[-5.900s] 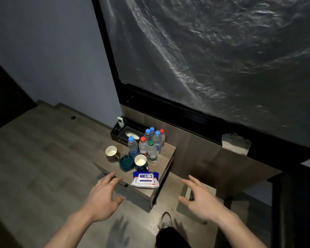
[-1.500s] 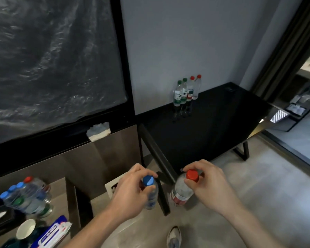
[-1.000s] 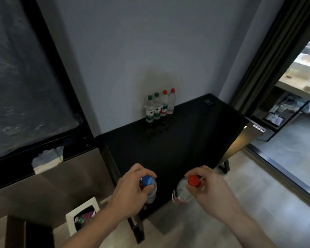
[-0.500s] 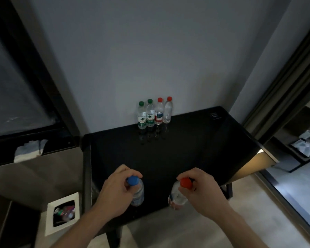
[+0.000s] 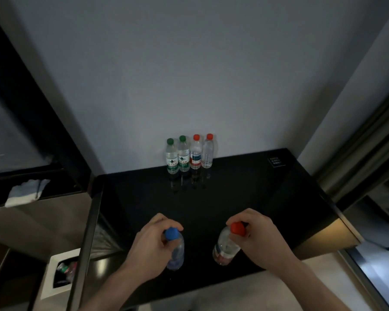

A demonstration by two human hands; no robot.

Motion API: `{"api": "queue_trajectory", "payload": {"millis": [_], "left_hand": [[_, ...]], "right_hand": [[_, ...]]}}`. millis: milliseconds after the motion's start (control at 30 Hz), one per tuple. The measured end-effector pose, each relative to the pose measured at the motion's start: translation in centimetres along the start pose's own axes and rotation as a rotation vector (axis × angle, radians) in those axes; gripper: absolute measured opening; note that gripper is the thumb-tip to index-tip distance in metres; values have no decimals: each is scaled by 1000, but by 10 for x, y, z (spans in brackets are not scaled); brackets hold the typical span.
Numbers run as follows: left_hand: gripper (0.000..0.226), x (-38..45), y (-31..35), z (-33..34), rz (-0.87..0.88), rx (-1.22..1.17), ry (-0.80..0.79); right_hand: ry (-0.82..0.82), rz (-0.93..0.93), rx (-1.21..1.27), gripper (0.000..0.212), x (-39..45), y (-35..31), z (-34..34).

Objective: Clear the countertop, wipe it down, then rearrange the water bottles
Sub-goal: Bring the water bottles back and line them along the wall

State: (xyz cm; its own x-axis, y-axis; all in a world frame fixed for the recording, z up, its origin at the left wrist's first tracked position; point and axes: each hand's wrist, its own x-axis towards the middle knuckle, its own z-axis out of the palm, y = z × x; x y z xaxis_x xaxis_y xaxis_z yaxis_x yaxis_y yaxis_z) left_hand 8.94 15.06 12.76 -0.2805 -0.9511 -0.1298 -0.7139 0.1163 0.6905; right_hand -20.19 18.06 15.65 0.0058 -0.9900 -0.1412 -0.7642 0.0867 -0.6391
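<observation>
Currently left hand (image 5: 152,248) grips blue-cap bottle (image 5: 175,248) by the neck, right hand (image 5: 259,240) grips red-cap bottle (image 5: 227,245), both upright over the near countertop (image 5: 245,194); bottle row (image 5: 189,154) is straight ahead, far edge, by the wall.

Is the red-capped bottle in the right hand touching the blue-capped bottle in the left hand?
Apart. The head view shows bare black countertop between the red-capped bottle, held by the right hand, and the blue-capped bottle, held by the left hand.
</observation>
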Motion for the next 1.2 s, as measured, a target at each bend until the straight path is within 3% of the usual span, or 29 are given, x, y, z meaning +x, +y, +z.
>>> {"api": "queue_trajectory", "payload": {"millis": [133, 500, 867, 1200], "left_hand": [[35, 48, 10, 15, 13, 32, -67], [31, 167, 61, 55, 51, 19, -51], [29, 306, 121, 110, -63, 10, 43], [26, 427, 147, 130, -188, 67, 118]], "right_hand": [[29, 47, 18, 28, 24, 20, -19], [-45, 42, 12, 26, 110, 88, -71], [-144, -62, -51, 23, 228, 167, -147], [-164, -129, -106, 21, 327, 210, -173]]}}
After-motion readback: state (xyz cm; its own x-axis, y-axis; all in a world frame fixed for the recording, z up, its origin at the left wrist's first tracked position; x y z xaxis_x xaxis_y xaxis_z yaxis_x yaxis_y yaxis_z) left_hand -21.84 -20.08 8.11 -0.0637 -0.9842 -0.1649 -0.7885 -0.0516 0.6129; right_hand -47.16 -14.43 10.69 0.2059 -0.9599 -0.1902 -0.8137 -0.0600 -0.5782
